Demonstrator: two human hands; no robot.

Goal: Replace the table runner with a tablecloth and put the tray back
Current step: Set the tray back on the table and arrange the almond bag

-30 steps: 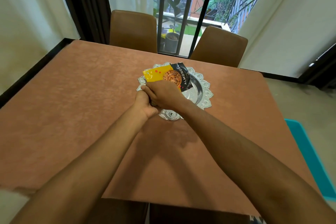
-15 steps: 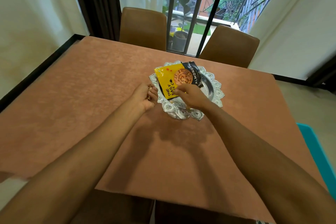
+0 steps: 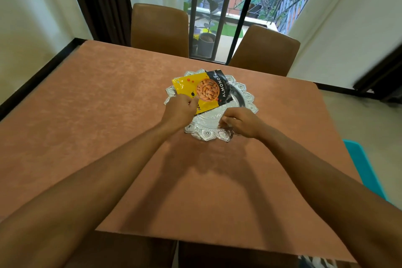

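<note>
A rust-brown tablecloth covers the whole table. An ornate silver tray sits on it past the middle. A yellow and black almond packet lies in the tray's left half. My left hand rests over the tray's left rim, its fingers pinching the packet's near corner. My right hand is at the tray's near right rim with fingers curled around the edge. No table runner is in view.
Two brown chairs stand at the far side before a barred balcony door. A teal object lies on the floor to the right. Dark chair backs sit under the near edge.
My right hand let go of the packet and dropped back to the tray's near rim. My left hand moved from the rim onto the packet's corner. The view shifted slightly.
</note>
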